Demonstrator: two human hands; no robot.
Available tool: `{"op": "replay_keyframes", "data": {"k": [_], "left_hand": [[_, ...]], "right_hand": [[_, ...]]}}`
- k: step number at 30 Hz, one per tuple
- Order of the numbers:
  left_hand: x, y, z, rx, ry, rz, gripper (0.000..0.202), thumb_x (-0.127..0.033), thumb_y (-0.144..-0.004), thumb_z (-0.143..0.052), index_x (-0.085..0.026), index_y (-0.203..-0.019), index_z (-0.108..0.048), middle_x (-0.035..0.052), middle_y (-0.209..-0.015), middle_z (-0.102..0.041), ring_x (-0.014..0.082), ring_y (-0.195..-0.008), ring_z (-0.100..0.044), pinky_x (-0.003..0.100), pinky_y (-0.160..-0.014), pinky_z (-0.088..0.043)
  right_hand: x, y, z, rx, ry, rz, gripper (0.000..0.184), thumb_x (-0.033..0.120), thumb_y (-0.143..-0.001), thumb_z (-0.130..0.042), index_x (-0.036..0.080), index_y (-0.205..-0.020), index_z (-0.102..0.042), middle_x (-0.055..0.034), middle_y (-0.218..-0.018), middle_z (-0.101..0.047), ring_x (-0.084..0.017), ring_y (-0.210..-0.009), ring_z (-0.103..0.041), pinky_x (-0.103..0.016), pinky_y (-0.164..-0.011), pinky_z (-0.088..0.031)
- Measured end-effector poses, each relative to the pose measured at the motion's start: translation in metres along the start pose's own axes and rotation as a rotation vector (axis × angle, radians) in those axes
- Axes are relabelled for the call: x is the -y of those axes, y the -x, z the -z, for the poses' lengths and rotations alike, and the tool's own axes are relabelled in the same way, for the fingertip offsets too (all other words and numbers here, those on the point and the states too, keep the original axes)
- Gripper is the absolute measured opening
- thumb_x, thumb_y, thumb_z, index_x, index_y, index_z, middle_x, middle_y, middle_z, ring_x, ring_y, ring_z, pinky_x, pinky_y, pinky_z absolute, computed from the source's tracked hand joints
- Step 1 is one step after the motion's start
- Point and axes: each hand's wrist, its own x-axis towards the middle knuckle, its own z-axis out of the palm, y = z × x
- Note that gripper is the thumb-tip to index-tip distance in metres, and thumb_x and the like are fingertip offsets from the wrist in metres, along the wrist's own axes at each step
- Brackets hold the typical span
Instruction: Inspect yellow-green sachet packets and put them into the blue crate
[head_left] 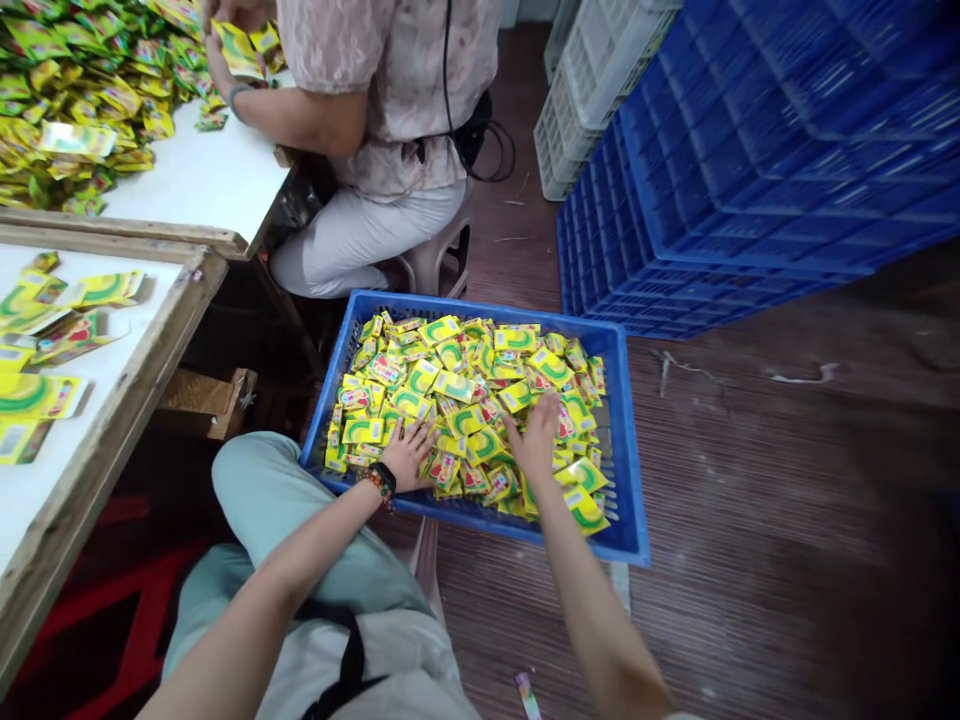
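**Your left hand (409, 455) and right hand (534, 440) lie open on the sachets (457, 385)**

Both hands sit palm down with the fingers spread wide, and neither visibly grips a sachet. The yellow-and-green sachets fill a blue plastic crate (480, 313) directly beneath your hands. Your left wrist, wearing beaded bracelets (380, 483), passes just above the crate's near rim.

Left of your left hand stands a wooden-framed white board (82, 400) with more sachets laid out on it. Ahead of your hands, past the crate, a co-worker (390, 100) sits on a plastic stool (442, 262), one hand (221, 60) at a sachet pile on a white table (202, 175). Right of your right hand are stacked blue crates (750, 170) and white crates (592, 90). A loose wrapper (527, 695) lies on the brown floor (787, 500) beside your right forearm.
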Motion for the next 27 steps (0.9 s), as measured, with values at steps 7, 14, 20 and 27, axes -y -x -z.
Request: {"op": "replay_keyframes", "data": {"k": [7,14,20,27], "left_hand": [[0.040,0.002,0.018,-0.224,-0.024,0.790,0.091,-0.067,-0.087,-0.027,-0.005,-0.151,-0.008,0.0221,-0.158,-0.003,0.0414,-0.145,-0.002,0.067,-0.111,-0.005],[0.055,0.025,0.017,-0.095,-0.060,1.005,0.078,-0.057,-0.090,-0.029,-0.010,-0.151,-0.015,0.0184,-0.159,-0.009,0.0394,-0.144,-0.013,0.059,-0.110,-0.021],[0.053,0.032,0.040,-0.106,-0.202,1.052,0.061,-0.018,-0.083,-0.040,-0.005,-0.143,-0.034,0.0260,-0.137,-0.042,0.0367,-0.115,-0.048,0.046,-0.086,-0.043],[0.069,0.032,0.056,0.045,-0.183,0.961,0.030,-0.016,-0.087,-0.046,-0.004,-0.110,-0.060,0.0234,-0.118,-0.053,0.0355,-0.115,-0.047,0.043,-0.086,-0.044]], "right_hand": [[0.035,-0.029,-0.016,0.174,0.176,0.022,0.068,0.046,-0.095,-0.028,0.010,-0.152,-0.015,-0.0273,-0.154,-0.018,-0.047,-0.141,-0.011,-0.072,-0.102,-0.018],[0.150,-0.108,-0.051,0.241,0.201,0.320,0.077,0.017,-0.087,-0.046,0.021,-0.153,-0.007,-0.0169,-0.160,-0.010,-0.036,-0.144,-0.013,-0.057,-0.111,-0.019],[0.169,-0.190,-0.041,0.328,0.255,0.510,0.077,0.006,-0.077,-0.055,0.027,-0.147,-0.032,-0.0116,-0.143,-0.048,-0.031,-0.135,-0.035,-0.061,-0.110,-0.014],[0.116,-0.185,-0.006,0.185,0.302,0.359,0.075,0.027,-0.086,-0.051,0.012,-0.151,-0.018,-0.0250,-0.134,-0.047,-0.037,-0.120,-0.045,-0.052,-0.099,-0.035]]}}
